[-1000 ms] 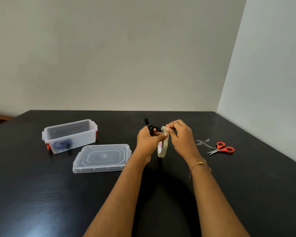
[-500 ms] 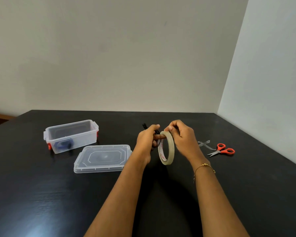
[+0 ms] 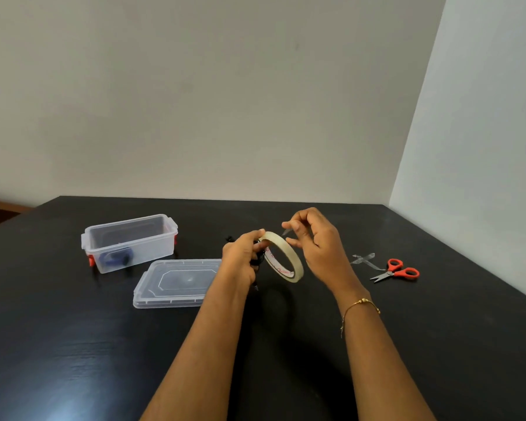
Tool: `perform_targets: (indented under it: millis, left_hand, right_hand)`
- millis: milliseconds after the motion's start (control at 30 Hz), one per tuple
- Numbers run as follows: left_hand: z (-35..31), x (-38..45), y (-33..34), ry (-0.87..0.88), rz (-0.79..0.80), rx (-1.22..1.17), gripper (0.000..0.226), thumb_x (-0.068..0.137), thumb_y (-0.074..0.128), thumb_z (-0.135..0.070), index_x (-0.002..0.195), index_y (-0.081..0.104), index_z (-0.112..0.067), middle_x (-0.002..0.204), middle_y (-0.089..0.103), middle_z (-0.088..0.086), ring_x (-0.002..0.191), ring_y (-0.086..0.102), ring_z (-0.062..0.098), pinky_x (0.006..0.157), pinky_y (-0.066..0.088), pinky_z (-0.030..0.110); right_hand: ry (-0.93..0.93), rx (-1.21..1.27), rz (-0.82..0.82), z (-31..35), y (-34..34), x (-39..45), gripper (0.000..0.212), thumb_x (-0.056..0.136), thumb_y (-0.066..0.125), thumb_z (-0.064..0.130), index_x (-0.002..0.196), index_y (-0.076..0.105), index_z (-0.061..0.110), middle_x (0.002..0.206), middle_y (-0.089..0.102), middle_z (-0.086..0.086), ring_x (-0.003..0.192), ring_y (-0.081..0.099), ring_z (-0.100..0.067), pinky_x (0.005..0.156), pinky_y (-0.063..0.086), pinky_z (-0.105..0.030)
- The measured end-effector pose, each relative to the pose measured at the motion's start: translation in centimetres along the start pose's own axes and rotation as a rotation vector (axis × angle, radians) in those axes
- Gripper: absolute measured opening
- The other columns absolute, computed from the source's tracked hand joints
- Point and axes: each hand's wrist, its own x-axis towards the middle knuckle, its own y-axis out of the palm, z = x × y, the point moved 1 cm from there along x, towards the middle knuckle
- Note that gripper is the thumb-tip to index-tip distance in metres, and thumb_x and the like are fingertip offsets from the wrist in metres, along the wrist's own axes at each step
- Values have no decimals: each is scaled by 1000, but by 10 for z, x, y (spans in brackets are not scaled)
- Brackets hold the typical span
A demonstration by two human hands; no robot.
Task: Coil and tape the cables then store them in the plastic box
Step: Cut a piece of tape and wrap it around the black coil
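- Gripping a black coiled cable (image 3: 257,259) and the tape roll (image 3: 286,259) together, the left hand (image 3: 239,259) curls closed above the black table (image 3: 73,344).
- Beside it, the right hand (image 3: 319,244) pinches the loose tape end between thumb and forefinger.
- Farther left lies the lid (image 3: 176,282); behind it stands the open plastic box (image 3: 131,241), holding a coiled cable.
- Scissors (image 3: 397,270) rest at right.

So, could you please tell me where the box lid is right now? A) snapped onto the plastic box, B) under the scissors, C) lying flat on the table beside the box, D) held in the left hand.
C: the clear lid lies flat on the black table, just right of and nearer than the open plastic box.
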Motion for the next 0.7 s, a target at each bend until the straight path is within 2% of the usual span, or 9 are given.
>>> perform_targets:
  millis: [133,267,333,400,467,533,600,700]
  left_hand:
    - [8,-3,11,135,12,182,43,77,72,-31,107,58,-3,76,62,3,66,54,11,56,40,23]
    - [6,-7,15,242,35,324,43,71,76,-37,94,59,-4,78,63,8,66,58,18,58,44,27]
    - [0,-9,13,352,42,377,41,70,77,-35,91,59,-5,76,62,7,67,58,18,63,48,30]
    - [-8,-16,14,439,142,334,32,76,73,-30,91,60,-5,71,62,1,66,56,14,62,46,26]
    - [-12,-24,15,469,286,254,17,84,64,-25,84,61,-9,55,59,-12,58,48,6,59,39,21]
    - [-15,-28,17,516,356,220,12,86,61,-17,75,57,-15,45,53,-14,50,42,3,56,36,19]
    - [-16,-28,17,586,366,252,15,83,61,-6,74,55,-16,53,56,-13,47,49,0,51,40,14]
    - [-16,-25,17,663,359,322,16,78,66,2,86,58,-10,77,65,0,65,63,-4,59,47,10]
  right_hand:
    - [-19,-73,-48,0,-2,1,9,95,45,11,90,52,14,89,60,-3,90,63,-17,80,55,-25]
    - [-120,-214,-115,2,-8,3,7,92,52,10,92,58,7,86,57,3,80,56,-2,75,46,-8]
    - [-148,-265,-128,2,-11,4,8,91,54,10,91,60,5,86,55,3,78,54,-1,73,45,-9]
    - [-145,-277,-118,2,-12,4,8,90,55,11,90,61,4,86,56,2,78,54,-3,72,46,-11]
    - [-143,-273,-117,2,-12,4,8,89,56,10,90,61,3,85,58,0,77,55,-1,71,45,-8]
    - [-147,-280,-140,3,-14,5,7,88,58,8,90,62,3,85,59,-2,76,54,-2,69,45,-8]
    - [-140,-284,-166,3,-17,5,7,87,59,8,90,63,3,85,59,-1,75,54,-2,68,45,-8]
    - [-108,-289,-194,2,-18,5,7,86,60,9,89,64,4,85,59,-1,75,54,0,68,44,-7]
